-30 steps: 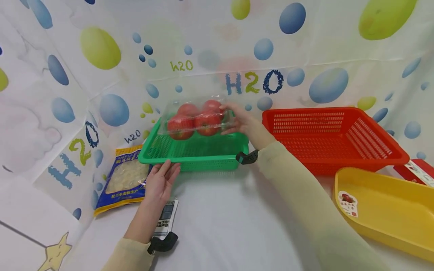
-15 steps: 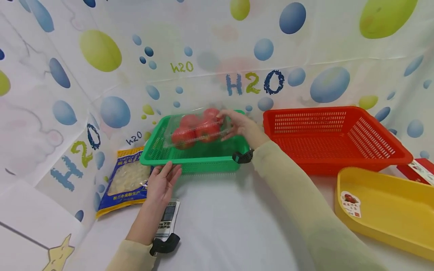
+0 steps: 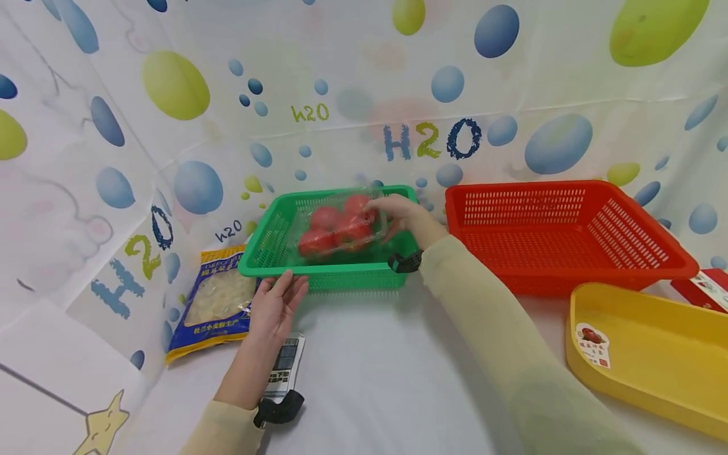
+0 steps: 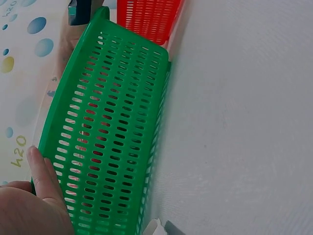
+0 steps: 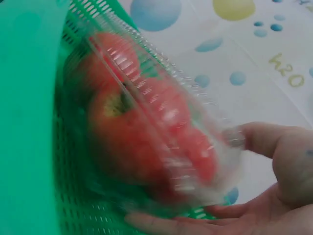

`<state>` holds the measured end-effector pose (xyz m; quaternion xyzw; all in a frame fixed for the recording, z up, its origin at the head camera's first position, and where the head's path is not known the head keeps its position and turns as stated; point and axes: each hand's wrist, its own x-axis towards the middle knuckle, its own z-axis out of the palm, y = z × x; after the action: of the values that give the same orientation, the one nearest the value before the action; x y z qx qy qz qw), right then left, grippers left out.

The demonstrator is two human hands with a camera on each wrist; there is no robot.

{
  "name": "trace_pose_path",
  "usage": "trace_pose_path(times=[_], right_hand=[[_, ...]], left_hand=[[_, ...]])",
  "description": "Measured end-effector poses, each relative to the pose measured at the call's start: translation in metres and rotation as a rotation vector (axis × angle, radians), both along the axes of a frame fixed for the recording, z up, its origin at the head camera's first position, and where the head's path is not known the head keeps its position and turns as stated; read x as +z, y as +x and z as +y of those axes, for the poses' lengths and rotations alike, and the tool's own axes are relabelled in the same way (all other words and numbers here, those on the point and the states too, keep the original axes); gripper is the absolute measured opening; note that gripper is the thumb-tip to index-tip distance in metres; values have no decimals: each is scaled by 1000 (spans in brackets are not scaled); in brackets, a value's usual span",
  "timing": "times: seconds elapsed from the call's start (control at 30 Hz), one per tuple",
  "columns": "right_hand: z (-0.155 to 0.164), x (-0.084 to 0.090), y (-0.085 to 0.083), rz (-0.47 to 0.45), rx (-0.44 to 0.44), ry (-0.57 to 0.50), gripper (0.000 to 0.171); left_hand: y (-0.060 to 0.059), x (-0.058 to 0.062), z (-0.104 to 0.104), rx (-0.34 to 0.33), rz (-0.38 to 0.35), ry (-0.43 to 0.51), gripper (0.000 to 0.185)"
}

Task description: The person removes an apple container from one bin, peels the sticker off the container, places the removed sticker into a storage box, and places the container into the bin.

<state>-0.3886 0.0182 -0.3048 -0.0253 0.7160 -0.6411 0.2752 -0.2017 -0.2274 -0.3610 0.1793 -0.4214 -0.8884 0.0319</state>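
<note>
A clear plastic box of red apples is low inside the green basket, slightly tilted. My right hand holds its right end; in the right wrist view, the thumb is at the upper edge and the fingers lie along the lower side. That view is blurred, with the apples showing through the lid. My left hand grips the basket's front rim near its left corner. In the left wrist view, its fingers lie against the outer wall, with the thumb across the rim.
Right of the green basket stands a red basket, with a yellow tray in front and a red box behind it. A blue and yellow food bag leans at left. Under the left wrist lies a white packet.
My right hand has lowered the box of apples from above the green basket down into it, moving slightly right. My left hand stays at the front rim.
</note>
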Motion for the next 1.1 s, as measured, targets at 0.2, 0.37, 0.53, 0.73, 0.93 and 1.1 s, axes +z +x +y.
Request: trace_pose_path(times=[0.2,0.37,0.53,0.73,0.93,1.1], right_hand=[[3,1,2,-45,36,48,68],[1,0,1,-27,41,82,65],[-4,-2,-1,-33,71,12,65],[-8,-4,-1,-48,138,-25,48],[-4,-3,0,-39,130,-17,57],[5,3,2,-4,86,-32,70]], left_hand=[[0,-1,-1,3,-7,3,35],[0,-2,0,-1,-13,17,34],[-1,-1,0,-2,-9,14,36],[-2,0,1,-1,-14,14,29],[-3,1,0,-9,-11,4,27],[-1,0,-2,-13,-5,0,33]])
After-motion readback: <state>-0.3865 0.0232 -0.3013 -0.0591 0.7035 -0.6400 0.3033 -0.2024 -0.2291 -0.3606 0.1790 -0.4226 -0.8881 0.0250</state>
